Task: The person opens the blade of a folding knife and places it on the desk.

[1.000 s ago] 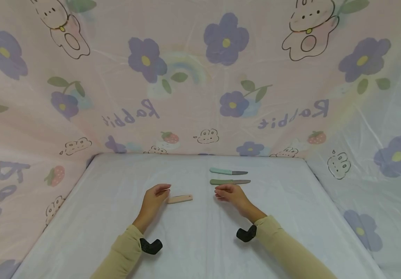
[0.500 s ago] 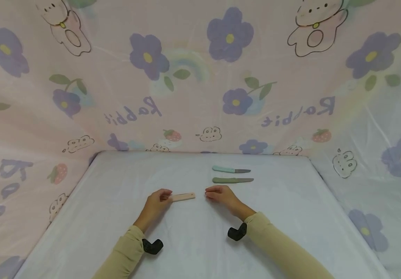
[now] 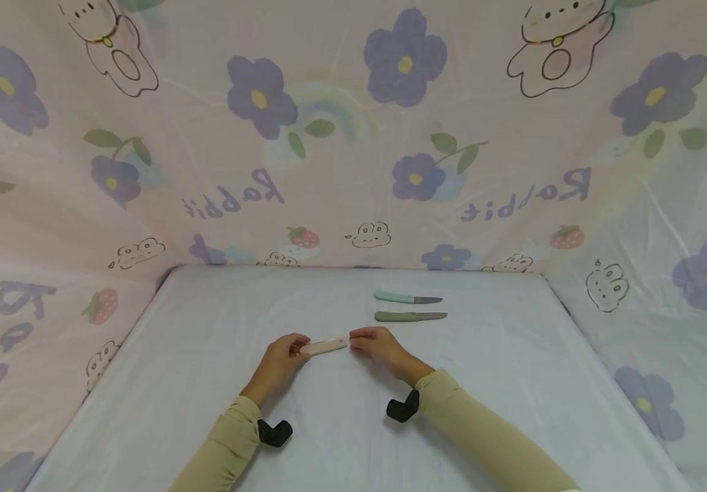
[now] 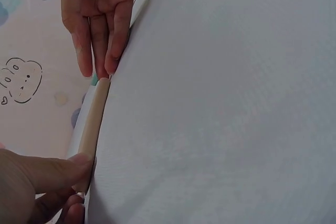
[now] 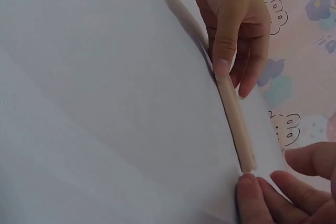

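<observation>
My left hand [image 3: 279,363] pinches one end of a slim, flat beige bar [image 3: 325,346], like a knife handle, with a small hole near its right end. In the right wrist view the left thumb lies along the top of the bar [image 5: 235,121], with the fingers behind it. Right at the other end are the fingertips of my right hand [image 3: 384,347]; its thumb stands apart from the fingers, and nothing is gripped between them. In the left wrist view the right hand's fingers [image 4: 100,40] point loosely down towards the bar's end.
Behind the right hand, two knives lie side by side on the white-covered table [image 3: 205,383]: one with a mint handle [image 3: 395,297], one with a green handle [image 3: 397,316]. Both blades point right. A patterned cloth [image 3: 328,171] hangs round the back and sides.
My left hand has taken hold of the beige bar and shifted it slightly to the right. The right hand has moved left, away from the knives, to the bar's free end.
</observation>
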A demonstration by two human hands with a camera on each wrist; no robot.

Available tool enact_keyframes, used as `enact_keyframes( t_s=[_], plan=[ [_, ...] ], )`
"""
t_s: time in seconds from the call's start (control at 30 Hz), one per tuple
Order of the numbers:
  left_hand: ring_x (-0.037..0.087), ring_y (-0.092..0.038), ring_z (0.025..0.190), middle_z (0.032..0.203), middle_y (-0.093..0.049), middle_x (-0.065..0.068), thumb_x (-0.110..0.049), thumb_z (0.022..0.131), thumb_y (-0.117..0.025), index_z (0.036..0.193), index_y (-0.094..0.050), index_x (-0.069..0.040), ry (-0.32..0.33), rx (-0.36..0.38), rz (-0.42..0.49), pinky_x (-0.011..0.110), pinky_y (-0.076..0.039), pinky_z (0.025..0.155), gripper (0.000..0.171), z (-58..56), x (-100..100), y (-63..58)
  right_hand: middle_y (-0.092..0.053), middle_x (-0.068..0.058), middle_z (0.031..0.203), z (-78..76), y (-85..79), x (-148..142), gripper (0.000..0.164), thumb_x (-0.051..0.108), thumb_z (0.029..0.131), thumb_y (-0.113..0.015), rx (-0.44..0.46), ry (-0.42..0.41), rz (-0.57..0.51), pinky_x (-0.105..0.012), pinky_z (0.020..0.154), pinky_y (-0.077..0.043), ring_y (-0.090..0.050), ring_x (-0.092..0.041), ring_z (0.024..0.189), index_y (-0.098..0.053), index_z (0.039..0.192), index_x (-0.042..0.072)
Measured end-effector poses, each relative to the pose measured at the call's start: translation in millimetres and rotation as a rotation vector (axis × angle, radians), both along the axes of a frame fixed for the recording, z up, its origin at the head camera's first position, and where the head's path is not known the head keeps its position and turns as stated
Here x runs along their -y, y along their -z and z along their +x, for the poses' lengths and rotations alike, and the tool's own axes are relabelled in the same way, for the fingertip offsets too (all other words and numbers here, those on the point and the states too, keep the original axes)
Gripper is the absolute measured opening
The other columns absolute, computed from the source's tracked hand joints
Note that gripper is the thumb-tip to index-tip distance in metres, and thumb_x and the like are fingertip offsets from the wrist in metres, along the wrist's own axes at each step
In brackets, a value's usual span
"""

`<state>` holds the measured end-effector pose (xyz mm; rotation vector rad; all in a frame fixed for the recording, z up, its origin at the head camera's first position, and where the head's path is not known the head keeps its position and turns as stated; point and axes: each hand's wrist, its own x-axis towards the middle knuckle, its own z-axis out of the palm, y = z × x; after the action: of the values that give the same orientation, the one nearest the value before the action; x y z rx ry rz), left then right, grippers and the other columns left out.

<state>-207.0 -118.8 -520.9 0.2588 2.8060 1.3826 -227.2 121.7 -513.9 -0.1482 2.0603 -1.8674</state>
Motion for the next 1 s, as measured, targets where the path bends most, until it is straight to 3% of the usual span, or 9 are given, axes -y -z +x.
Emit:
enact_keyframes(
  t_s=[0.2, 0.5, 0.77, 1.0],
  plan=[
    [0.014, -0.055, 0.084, 0.094, -0.061, 0.003, -0.007, 0.080, -0.073, 0.106, -0.065, -0.009, 0.064, -0.055, -0.006, 0.032, -0.049, 0.074, 0.027, 0.4, -1.9, 3.1, -0.060, -0.017, 0.112, -2.0, 0.4, 3.6, 0.029, 0.005, 0.090, -0.059, 0.018, 0.020, 0.020, -0.031, 0.084, -0.052, -0.061, -0.019, 0.095, -0.059, 0.114, -0.010],
    [0.017, -0.059, 0.093, 0.104, -0.061, 0.001, -0.010, 0.082, -0.071, 0.109, -0.064, -0.013, 0.071, -0.058, 0.116, 0.034, -0.052, 0.079, 0.028, 1.2, -4.4, 4.0, -0.060, -0.019, 0.111, -0.9, 3.3, 3.4, 0.028, 0.003, 0.090, -0.058, 0.033, 0.065, -0.003, -0.031, 0.084, -0.052, -0.062, -0.018, 0.092, -0.058, 0.114, -0.011],
    [0.020, -0.060, 0.095, 0.111, -0.062, 0.005, -0.007, 0.085, -0.068, 0.110, -0.065, -0.008, 0.047, -0.076, 0.328, 0.028, -0.052, 0.081, 0.026, -4.6, -8.3, 4.1, -0.062, -0.017, 0.108, 5.3, -0.9, -3.3, 0.029, 0.005, 0.089, -0.060, 0.033, 0.070, 0.000, -0.033, 0.084, -0.053, -0.061, -0.018, 0.090, -0.059, 0.113, -0.012],
    [0.029, -0.060, 0.094, 0.113, -0.061, 0.015, -0.002, 0.086, -0.065, 0.112, -0.062, 0.003, 0.055, -0.066, 0.463, 0.020, -0.049, 0.077, 0.026, -3.1, -17.7, -5.9, -0.061, -0.018, 0.113, 8.3, -4.6, -8.9, 0.031, 0.008, 0.091, -0.059, -0.011, 0.016, 0.054, -0.033, 0.085, -0.052, -0.059, -0.019, 0.094, -0.058, 0.116, -0.010]
  ],
)
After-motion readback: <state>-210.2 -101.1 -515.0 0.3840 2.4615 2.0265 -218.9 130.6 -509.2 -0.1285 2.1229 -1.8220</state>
